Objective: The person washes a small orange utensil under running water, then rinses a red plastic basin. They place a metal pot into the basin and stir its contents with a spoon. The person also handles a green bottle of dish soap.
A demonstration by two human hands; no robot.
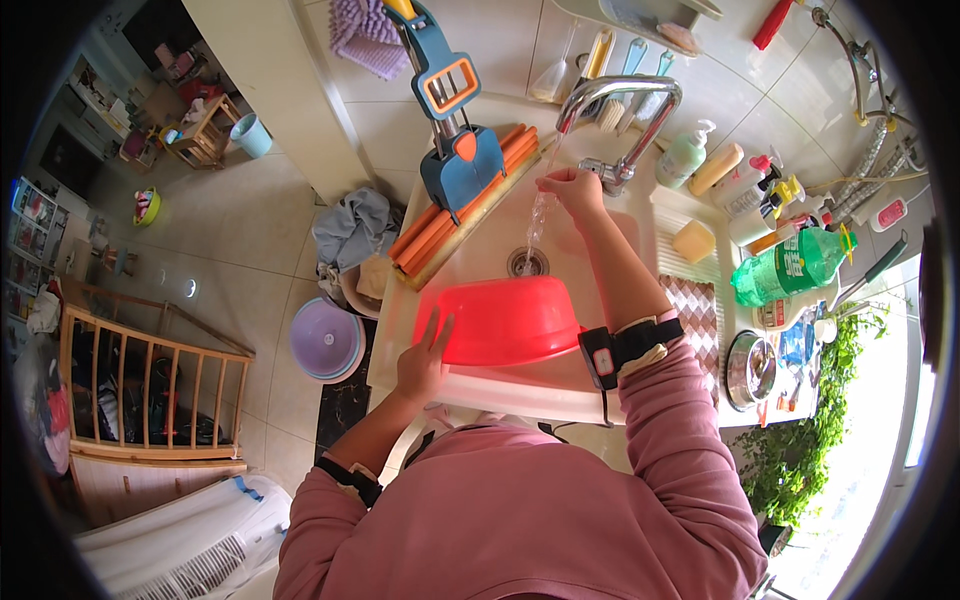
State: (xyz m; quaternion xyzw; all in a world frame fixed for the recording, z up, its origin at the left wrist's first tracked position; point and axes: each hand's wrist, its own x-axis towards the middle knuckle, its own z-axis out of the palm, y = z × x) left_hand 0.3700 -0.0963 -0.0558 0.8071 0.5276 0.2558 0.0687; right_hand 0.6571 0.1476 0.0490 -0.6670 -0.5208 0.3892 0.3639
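Observation:
My left hand (423,365) grips the near left side of a red plastic basin (510,320), which lies tilted over the front of the white sink (450,385). Under the chrome faucet (640,140), my right hand (570,190) has its fingers curled in the stream; whether they hold anything I cannot make out. Water falls from that hand toward the drain (528,262). Beside the sink's left rim, a blue squeeze mop (460,165) rests with its orange sponge rollers.
Bottles (685,150), a green bottle (790,265), a sponge (694,242) and a steel bowl (750,370) line the right counter. Left on the floor are purple basins (325,340), piled cloth (350,235) and a wooden railing (150,380). Plants (800,450) stand by the bright window.

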